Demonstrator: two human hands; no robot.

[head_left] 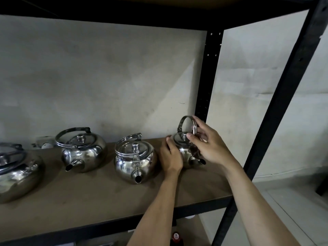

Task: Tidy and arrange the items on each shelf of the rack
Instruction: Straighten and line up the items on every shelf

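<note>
Here the left hand (pixel 171 157) cups the small kettle (pixel 188 153) to steady it, while the right hand (pixel 207 144) fingers pinch its handle (pixel 186 119), likely to fold it down.

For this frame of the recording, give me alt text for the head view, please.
Both hands hold the smallest steel kettle at the shelf's right end: left hand cupping its body, right hand at its raised handle. Three larger kettles sit in a row to its left.
</note>
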